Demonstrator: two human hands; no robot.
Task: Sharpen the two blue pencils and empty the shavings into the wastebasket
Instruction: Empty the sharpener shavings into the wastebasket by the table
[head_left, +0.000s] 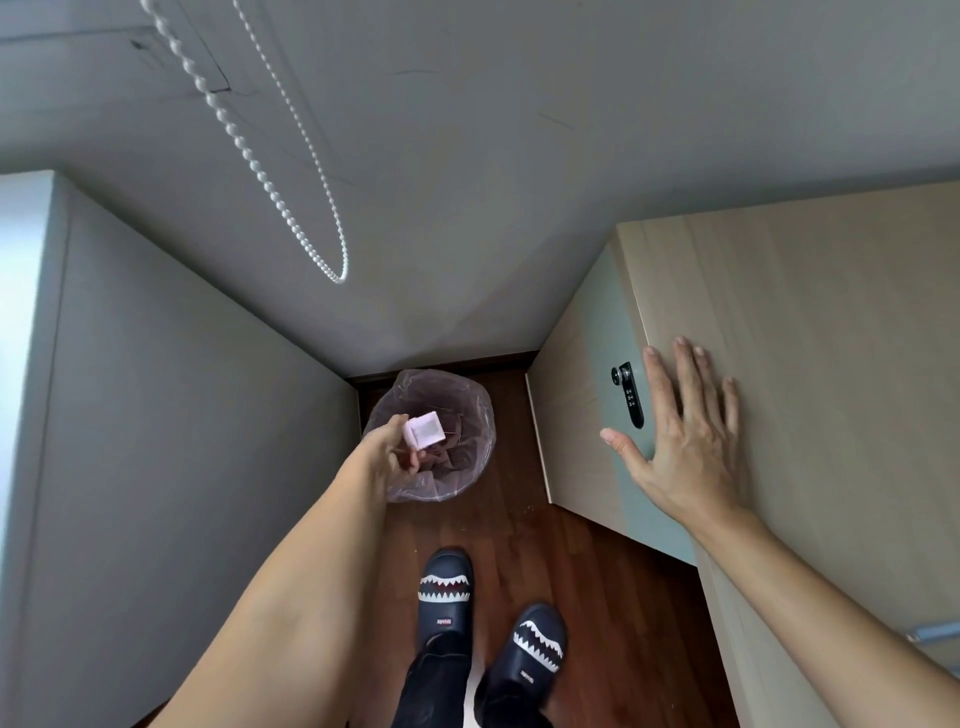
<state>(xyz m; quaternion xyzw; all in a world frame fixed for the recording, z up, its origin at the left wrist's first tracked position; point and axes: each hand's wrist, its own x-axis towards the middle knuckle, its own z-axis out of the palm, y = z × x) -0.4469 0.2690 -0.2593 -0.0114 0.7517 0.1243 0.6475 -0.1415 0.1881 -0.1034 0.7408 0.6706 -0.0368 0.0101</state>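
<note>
My left hand (387, 451) reaches down and holds a small pale pink shavings box (425, 430) tipped over the mouth of the wastebasket (480, 415). The wastebasket is round, lined with a clear pinkish plastic bag, and stands on the dark wood floor in the corner. Some pinkish scraps lie inside it. My right hand (685, 431) lies flat with fingers spread on the light wood desk top (810, 322). No blue pencils are in view.
A white cabinet side (171, 415) rises on the left, and a grey wall stands behind. A beaded blind cord (291, 171) hangs in a loop above. The desk cabinet has a black combination lock (628, 395). My feet in shark slippers (447, 587) stand on the floor.
</note>
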